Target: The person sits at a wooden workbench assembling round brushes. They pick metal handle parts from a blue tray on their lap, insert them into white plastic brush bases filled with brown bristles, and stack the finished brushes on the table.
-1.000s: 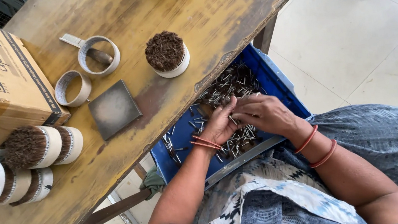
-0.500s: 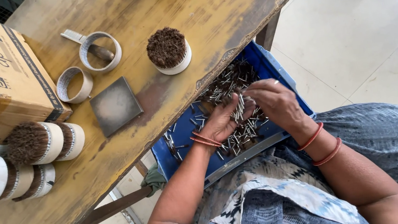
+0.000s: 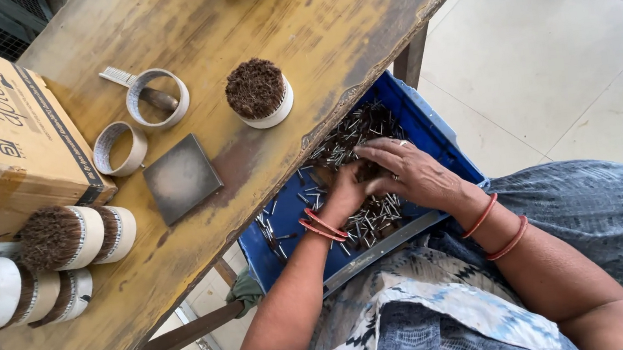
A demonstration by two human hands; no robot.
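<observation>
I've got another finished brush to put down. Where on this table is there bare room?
The wooden table is bare between the upright brush and its far right edge, and along the near edge below the dark square plate. It is crowded by the cardboard box and the lying brushes.

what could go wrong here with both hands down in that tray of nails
The loose nails lie pointing every way, so they could prick the bare left hand or right hand. The blue tray rests on the lap under the wooden table edge and might tip, spilling nails onto the floor.
</observation>
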